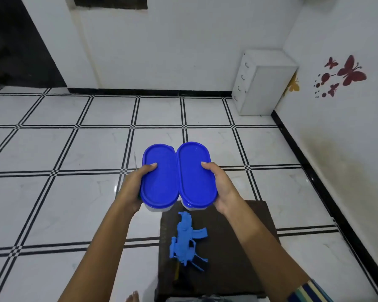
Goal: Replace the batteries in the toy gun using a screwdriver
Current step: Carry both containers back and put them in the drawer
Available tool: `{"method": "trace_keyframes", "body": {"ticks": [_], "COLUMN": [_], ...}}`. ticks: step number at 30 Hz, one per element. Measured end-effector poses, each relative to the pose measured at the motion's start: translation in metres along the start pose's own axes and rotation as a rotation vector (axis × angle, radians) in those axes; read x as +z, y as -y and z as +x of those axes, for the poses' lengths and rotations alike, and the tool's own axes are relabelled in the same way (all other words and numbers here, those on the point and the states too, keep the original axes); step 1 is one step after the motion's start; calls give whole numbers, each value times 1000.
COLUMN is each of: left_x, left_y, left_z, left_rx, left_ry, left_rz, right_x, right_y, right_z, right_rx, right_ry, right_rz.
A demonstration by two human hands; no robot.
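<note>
A light blue toy gun (187,238) lies on a dark brown board (231,247) on the floor, below my hands. I hold two oval clear containers with blue lids side by side in the air above the board's far edge. My left hand (135,188) grips the left container (158,177), thumb on its lid. My right hand (222,188) grips the right container (195,175) the same way. A thin metal rod (135,161), perhaps a screwdriver shaft, sticks up from behind my left hand. The containers' contents are hidden.
The floor is white tile with black grid lines (74,149). A white drawer unit (262,81) stands in the far right corner. The right wall (345,127) carries butterfly stickers. A dark doorway (15,44) is at far left. My toes (132,297) show at the bottom edge.
</note>
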State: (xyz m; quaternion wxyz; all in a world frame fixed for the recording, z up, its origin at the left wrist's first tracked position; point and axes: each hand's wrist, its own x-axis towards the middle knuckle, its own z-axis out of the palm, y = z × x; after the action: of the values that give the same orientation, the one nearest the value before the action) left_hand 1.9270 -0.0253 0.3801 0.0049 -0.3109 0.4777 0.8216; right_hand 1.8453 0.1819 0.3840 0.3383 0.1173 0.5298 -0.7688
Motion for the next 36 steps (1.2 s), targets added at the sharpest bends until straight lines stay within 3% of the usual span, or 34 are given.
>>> {"method": "trace_keyframes", "body": {"ticks": [9,19,28,36], "left_x": [-122,-220,-250,-270], "left_y": [-87,-119,-157,-206], "left_z": [-14,-4,26,117], "left_rx": [-16,-33,14,-4], "left_ry": [24,-13,-93,-44], "left_rz": [42,-18,-27,-18], "right_x": [137,231,282,323], "right_y": [-61,-93,-85,-62], "right_z": [0,26,65,150], "right_rx": [-66,-43,-51,-46], "right_ry": [-12,-45,-27,-55], "right_rz": [76,-7,-44,-33]}}
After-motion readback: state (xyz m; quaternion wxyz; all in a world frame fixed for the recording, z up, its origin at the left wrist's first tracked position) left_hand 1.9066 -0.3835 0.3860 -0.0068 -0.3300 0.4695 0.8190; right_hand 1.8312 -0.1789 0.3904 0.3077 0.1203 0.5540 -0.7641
